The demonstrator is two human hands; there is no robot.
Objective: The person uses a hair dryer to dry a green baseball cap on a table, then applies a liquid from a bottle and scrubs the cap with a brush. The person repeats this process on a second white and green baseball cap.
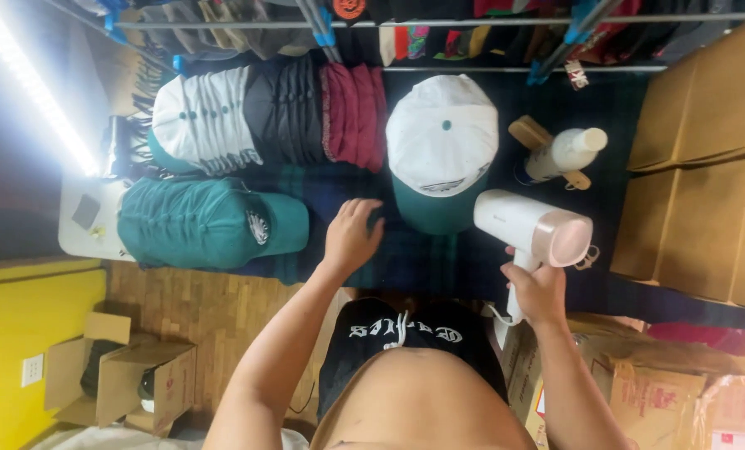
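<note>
White steamer [532, 232] gripped by its handle in the right hand [539, 292], just right of one white-and-green cap [441, 150].
Left hand [351, 236] lies open-fingered on the dark cloth [422, 258], holding nothing; brown boxes [706, 158] stacked right, two open cartons [122, 375] on the floor left.

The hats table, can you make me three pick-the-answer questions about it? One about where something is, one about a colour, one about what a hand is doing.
1. Where is the white bottle?
A. In the floor box
B. On the dark cloth, beyond the steamer
C. On the teal cap stack

2. What colour is the brim of the single cap between the hands?
A. Green
B. Red
C. Yellow

3. What is the right hand doing?
A. Resting open on the cloth
B. Holding a cap
C. Gripping the steamer by its handle

Answers: 1 B, the bottle lies on the cloth past the steamer's head. 2 A, a green brim under a white crown. 3 C, fingers wrap the handle, while the left hand lies flat on the cloth.
</note>
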